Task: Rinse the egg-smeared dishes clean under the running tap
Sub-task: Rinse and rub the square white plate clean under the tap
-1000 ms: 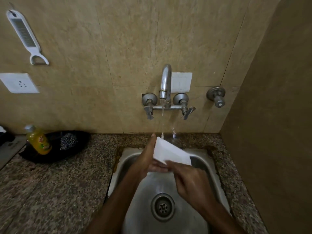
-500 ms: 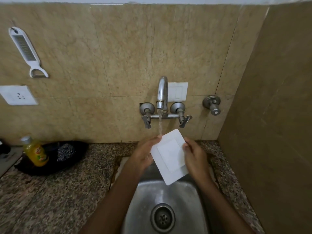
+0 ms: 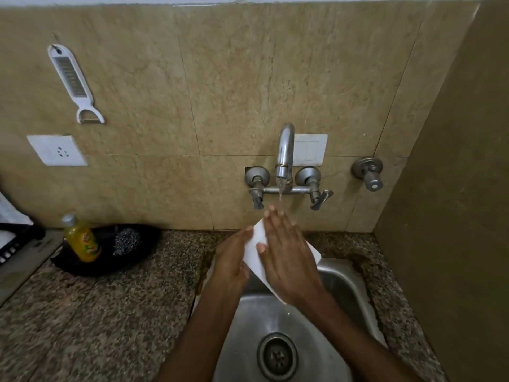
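Observation:
A white square plate is held tilted over the steel sink, just below the running tap. My left hand grips the plate's left edge. My right hand lies flat across the plate's face, fingers spread and pointing up toward the water stream, which falls onto my fingertips. Most of the plate is hidden under my right hand. No egg smear is visible on the bare part.
A yellow dish-soap bottle and a steel scrubber sit in a black dish on the granite counter at left. A peeler-grater hangs on the wall. The sink drain lies below. A side wall closes the right.
My right hand has moved from the plate's right edge onto its face, covering it. The plate has risen slightly, closer under the tap.

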